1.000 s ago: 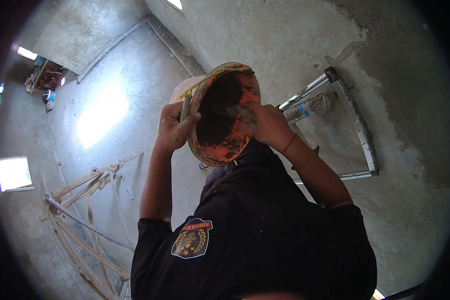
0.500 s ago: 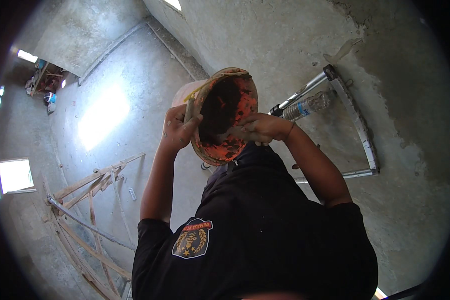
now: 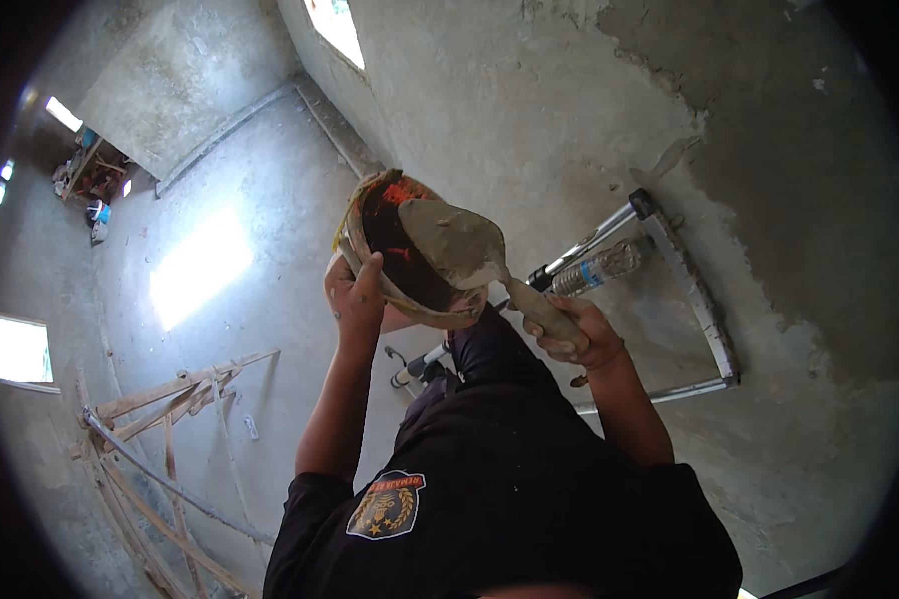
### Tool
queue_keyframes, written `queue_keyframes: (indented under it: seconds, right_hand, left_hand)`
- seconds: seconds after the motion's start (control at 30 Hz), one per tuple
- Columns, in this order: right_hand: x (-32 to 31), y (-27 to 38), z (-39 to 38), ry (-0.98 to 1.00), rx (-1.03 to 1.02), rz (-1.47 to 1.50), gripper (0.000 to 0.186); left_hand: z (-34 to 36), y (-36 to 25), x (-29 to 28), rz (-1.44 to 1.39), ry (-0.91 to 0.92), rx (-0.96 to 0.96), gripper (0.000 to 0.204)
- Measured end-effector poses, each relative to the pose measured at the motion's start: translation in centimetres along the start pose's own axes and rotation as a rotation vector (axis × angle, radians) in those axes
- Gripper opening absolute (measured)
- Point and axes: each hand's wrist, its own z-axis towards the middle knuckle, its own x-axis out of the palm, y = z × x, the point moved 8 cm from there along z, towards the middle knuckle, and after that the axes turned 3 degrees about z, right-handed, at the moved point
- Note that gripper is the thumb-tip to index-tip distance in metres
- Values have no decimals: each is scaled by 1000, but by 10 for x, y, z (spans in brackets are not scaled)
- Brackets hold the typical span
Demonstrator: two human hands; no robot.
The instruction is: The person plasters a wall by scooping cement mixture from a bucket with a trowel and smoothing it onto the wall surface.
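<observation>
Tilted toward me, a mortar-stained bucket (image 3: 432, 313) with an orange-red inside hangs in front of my body. My left hand (image 3: 357, 301) is closed on its near left side, thumb at the rim. In my right hand (image 3: 587, 337) is the handle of a trowel (image 3: 453, 244), my fingers wrapped around it. The trowel's broad blade lies across the bucket's mouth, coated in wet grey mortar, and hides part of the inside. Grey smears mark the fingers of my right hand.
To the right stands a metal frame (image 3: 691, 270) with a clear plastic bottle (image 3: 601, 268) at its bar. Rough plastered wall (image 3: 529, 110) rises beyond. Lower left, a wooden trestle (image 3: 175, 397) stands on the concrete floor. Shelved items (image 3: 85, 170) sit far left.
My right hand has drawn back to the right and down, bringing the mortar-covered trowel out of the bucket. The bucket has tipped and shifted slightly left and down.
</observation>
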Motion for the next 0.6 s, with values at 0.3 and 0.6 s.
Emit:
queue_keyframes:
  seconds: [0.3,0.6]
  right_hand:
    - [33,15,-7,-295,-316,-470,43]
    - [-8,-1,2,-481,-205,-414,28]
  left_hand:
    - [-1,3,7,-101,-20,-134,15]
    - [2,7,17,-33,135,-82,19]
